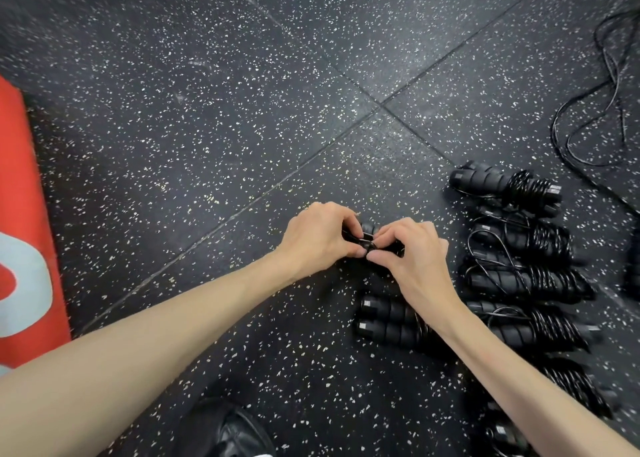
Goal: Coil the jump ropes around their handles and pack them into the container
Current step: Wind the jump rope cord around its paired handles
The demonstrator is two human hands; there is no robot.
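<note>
Both hands meet over a black jump rope [366,239] held just above the speckled floor. My left hand [317,237] grips its handles from the left. My right hand [414,250] pinches the black cord against the handles from the right. Most of this rope is hidden by my fingers. To the right lie several black jump ropes with cord coiled around their handles: one at the top [504,188], others below it [523,240], [530,280], and one under my right forearm [388,321]. No container can be made out.
A loose black cord [588,110] sprawls on the floor at the upper right. A red mat or pad with grey lettering [24,249] lies along the left edge. A black shoe [239,436] shows at the bottom. Dark speckled rubber floor tiles [207,110] fill the upper half.
</note>
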